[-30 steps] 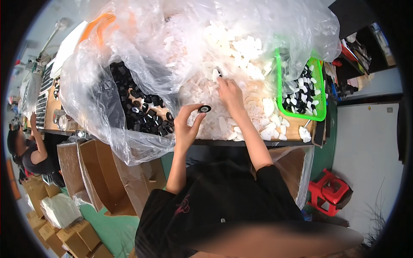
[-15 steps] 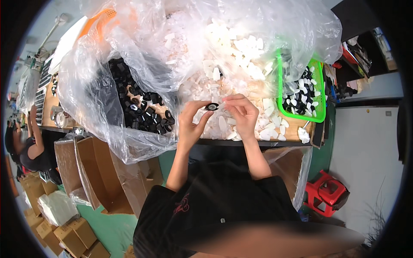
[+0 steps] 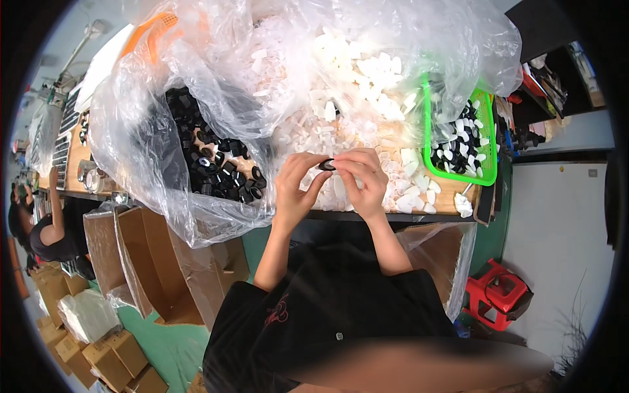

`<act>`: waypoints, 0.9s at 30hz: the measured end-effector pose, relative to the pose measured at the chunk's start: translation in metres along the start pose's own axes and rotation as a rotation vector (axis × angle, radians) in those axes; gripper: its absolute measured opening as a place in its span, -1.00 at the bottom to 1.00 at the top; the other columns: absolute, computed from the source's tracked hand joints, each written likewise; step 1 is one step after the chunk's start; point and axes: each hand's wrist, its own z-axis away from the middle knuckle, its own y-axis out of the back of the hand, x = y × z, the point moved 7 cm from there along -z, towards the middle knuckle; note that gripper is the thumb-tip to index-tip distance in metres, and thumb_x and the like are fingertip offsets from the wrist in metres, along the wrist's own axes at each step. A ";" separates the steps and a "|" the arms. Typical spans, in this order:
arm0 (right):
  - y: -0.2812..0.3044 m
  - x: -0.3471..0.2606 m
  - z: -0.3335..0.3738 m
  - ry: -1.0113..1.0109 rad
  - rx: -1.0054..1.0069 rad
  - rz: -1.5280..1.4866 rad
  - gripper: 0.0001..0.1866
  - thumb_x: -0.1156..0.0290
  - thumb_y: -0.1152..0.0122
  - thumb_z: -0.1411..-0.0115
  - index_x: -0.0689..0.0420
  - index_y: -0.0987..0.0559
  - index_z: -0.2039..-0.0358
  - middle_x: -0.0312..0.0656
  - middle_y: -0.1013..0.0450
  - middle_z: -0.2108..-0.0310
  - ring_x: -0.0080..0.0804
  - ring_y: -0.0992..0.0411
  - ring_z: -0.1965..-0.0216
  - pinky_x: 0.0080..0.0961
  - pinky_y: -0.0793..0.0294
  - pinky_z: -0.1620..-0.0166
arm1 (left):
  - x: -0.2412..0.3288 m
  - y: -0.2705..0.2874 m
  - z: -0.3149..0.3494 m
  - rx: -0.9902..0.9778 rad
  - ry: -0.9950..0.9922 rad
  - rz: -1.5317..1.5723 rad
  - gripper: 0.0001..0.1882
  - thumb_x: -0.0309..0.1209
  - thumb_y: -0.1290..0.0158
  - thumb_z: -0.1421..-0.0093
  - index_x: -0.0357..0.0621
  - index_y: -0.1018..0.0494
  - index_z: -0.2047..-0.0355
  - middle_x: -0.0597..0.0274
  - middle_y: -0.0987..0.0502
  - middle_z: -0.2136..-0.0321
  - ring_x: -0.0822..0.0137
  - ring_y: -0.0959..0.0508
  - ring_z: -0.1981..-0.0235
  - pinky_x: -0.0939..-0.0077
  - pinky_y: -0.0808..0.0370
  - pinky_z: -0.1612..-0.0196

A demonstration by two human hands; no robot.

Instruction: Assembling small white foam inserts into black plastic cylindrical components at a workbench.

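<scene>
Drawn leftward since the earlier frame, my right hand (image 3: 369,184) meets my left hand (image 3: 293,187), both pinching one small round black plastic-looking cap (image 3: 327,165); white oblong plastic-looking pieces (image 3: 329,112) lie beyond the grip.

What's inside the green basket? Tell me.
Small black and white pieces lie mixed in the green basket. Clear plastic drapes over its far end; anything beneath the pieces is hidden.
</scene>
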 end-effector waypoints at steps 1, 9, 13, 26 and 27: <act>0.003 -0.002 0.001 0.017 0.045 0.020 -0.79 0.67 -0.32 -0.03 0.12 -0.67 0.31 -0.27 -0.55 0.26 -0.27 -0.47 0.21 -0.43 -0.47 0.17 | 0.004 0.000 -0.001 0.013 -0.033 -0.010 -0.71 -0.57 -0.30 0.00 -0.24 -0.57 0.22 0.12 -0.61 0.31 0.13 -0.58 0.23 0.35 -0.49 0.14; -0.001 -0.001 0.001 -0.045 -0.005 0.009 -0.83 0.64 -0.27 -0.07 0.13 -0.67 0.31 -0.23 -0.52 0.24 -0.24 -0.44 0.18 -0.40 -0.46 0.15 | -0.004 0.001 0.004 0.016 0.061 0.077 -0.69 -0.59 -0.28 -0.01 -0.27 -0.57 0.18 0.10 -0.63 0.25 0.17 -0.60 0.18 0.40 -0.47 0.06; 0.001 -0.002 0.001 -0.046 -0.042 0.046 -0.88 0.58 -0.21 -0.14 0.17 -0.67 0.32 -0.13 -0.47 0.20 -0.22 -0.43 0.14 -0.39 -0.44 0.11 | 0.004 0.002 0.001 0.045 -0.035 0.030 -0.69 -0.58 -0.30 0.03 -0.24 -0.57 0.22 0.13 -0.62 0.30 0.11 -0.57 0.23 0.33 -0.50 0.14; -0.003 0.000 0.008 0.016 -0.132 0.100 -0.85 0.56 -0.22 -0.11 0.17 -0.63 0.28 -0.17 -0.46 0.18 -0.18 -0.42 0.16 -0.35 -0.44 0.11 | 0.004 0.001 0.004 -0.003 -0.085 -0.086 -0.66 -0.61 -0.28 0.02 -0.25 -0.58 0.17 0.17 -0.64 0.26 0.19 -0.56 0.25 0.39 -0.48 0.14; -0.001 0.011 0.012 -0.097 -0.118 0.000 -0.85 0.59 -0.20 -0.12 0.19 -0.61 0.26 -0.15 -0.47 0.20 -0.19 -0.43 0.18 -0.39 -0.44 0.13 | 0.000 0.001 0.005 0.006 -0.039 -0.093 -0.66 -0.60 -0.28 0.01 -0.23 -0.58 0.17 0.18 -0.64 0.25 0.20 -0.53 0.29 0.41 -0.47 0.17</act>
